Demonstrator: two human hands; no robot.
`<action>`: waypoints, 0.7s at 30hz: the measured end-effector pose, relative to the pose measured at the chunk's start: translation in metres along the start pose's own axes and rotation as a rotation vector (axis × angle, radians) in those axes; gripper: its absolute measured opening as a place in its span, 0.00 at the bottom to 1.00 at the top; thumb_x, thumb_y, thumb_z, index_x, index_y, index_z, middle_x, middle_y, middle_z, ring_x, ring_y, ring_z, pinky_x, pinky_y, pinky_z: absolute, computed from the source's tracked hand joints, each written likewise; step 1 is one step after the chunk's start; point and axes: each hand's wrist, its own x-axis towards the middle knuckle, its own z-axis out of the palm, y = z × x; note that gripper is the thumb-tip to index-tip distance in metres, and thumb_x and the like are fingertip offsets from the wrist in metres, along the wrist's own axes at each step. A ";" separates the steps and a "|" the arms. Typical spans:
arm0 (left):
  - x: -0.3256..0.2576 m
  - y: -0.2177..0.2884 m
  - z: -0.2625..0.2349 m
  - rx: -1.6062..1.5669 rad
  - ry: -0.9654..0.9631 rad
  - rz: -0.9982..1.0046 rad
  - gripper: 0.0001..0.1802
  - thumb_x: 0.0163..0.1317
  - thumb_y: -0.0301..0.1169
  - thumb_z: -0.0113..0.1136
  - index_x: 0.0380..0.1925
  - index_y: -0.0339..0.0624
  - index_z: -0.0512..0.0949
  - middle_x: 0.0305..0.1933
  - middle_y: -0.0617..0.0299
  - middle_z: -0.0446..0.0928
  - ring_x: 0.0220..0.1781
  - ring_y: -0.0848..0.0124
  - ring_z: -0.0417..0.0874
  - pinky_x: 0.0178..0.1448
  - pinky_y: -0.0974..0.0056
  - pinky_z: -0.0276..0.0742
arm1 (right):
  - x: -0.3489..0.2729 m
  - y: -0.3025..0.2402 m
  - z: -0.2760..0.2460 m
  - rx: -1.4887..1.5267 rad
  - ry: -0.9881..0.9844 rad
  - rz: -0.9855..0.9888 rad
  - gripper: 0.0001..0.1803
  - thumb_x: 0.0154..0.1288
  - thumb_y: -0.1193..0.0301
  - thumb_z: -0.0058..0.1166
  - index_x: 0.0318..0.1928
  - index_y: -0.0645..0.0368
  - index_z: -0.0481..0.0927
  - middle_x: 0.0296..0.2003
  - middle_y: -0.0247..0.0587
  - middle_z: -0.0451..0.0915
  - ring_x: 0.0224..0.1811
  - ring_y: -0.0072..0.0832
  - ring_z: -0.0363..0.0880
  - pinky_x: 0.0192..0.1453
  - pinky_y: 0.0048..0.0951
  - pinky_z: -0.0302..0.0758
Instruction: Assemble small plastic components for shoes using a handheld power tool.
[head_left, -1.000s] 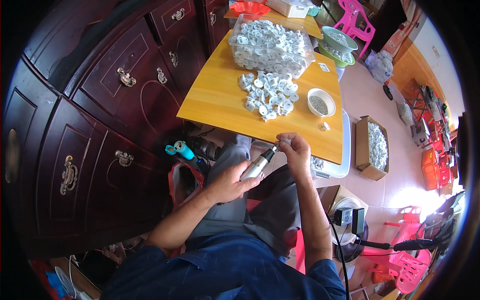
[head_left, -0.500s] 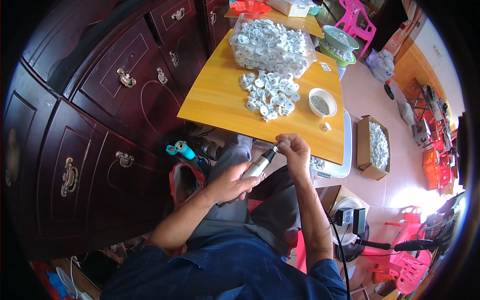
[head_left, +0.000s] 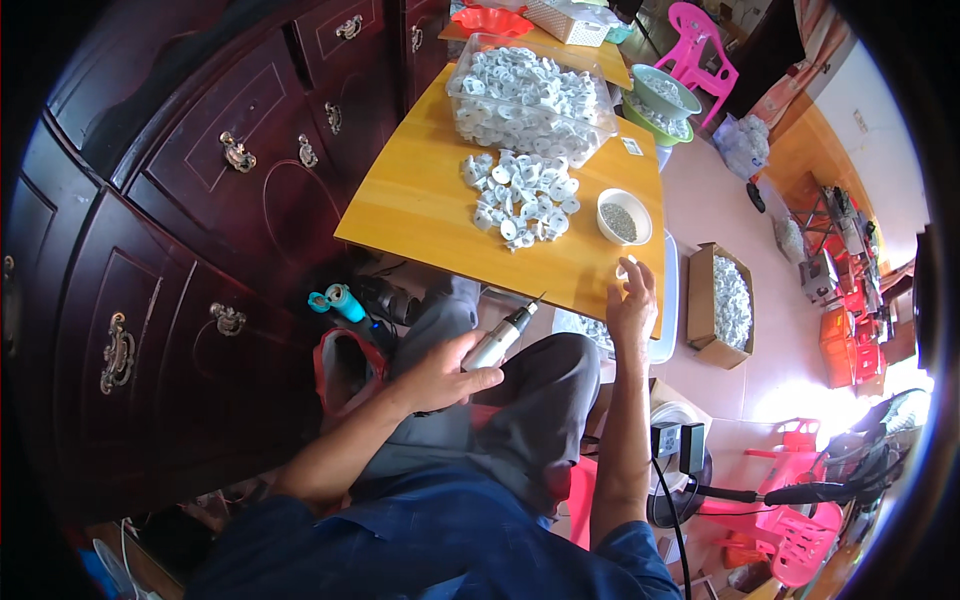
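My left hand (head_left: 452, 372) is wrapped round a silver electric screwdriver (head_left: 490, 350) with a black nose. Its thin bit points up and away, close to the table's front edge. Over the table's near right corner, my right hand (head_left: 632, 305) reaches out with fingers apart. At its fingertips is a small white plastic piece (head_left: 624, 268), partly covered by them. Beyond that hand, a white bowl (head_left: 606, 228) holds many tiny grey metal pieces. A loose heap of white plastic parts (head_left: 522, 200) lies on the wooden table (head_left: 400, 205), left of the bowl.
A clear bin (head_left: 480, 122) full of similar white parts stands at the table's far side. Dark wooden cabinets (head_left: 200, 230) line the left. On the floor at right is a cardboard box (head_left: 702, 300) of white parts; pink chairs (head_left: 690, 50) stand behind and at lower right.
My right hand has left the screwdriver's tip and moved right and forward to the white piece on the table. The screwdriver stays in my left hand, its bit now bare. The view has shifted slightly.
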 end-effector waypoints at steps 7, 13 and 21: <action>0.000 0.005 -0.003 0.037 0.000 0.011 0.30 0.65 0.36 0.66 0.64 0.37 0.68 0.30 0.70 0.72 0.23 0.83 0.71 0.27 0.74 0.69 | 0.046 0.005 -0.016 -0.021 0.051 -0.023 0.14 0.60 0.76 0.57 0.47 0.54 0.83 0.44 0.50 0.83 0.39 0.45 0.84 0.45 0.42 0.79; -0.003 0.010 -0.002 0.087 0.064 0.029 0.17 0.65 0.38 0.66 0.48 0.43 0.76 0.30 0.70 0.75 0.23 0.82 0.72 0.26 0.72 0.71 | 0.123 -0.016 0.013 -0.133 -0.052 -0.044 0.07 0.63 0.71 0.55 0.38 0.56 0.86 0.39 0.50 0.85 0.41 0.48 0.85 0.46 0.45 0.79; -0.004 0.014 -0.006 0.046 0.078 -0.023 0.30 0.62 0.33 0.67 0.62 0.36 0.70 0.32 0.69 0.72 0.23 0.82 0.71 0.27 0.74 0.70 | 0.150 -0.008 0.035 -0.378 -0.421 0.025 0.11 0.55 0.62 0.61 0.37 0.49 0.89 0.39 0.45 0.87 0.43 0.44 0.85 0.48 0.44 0.80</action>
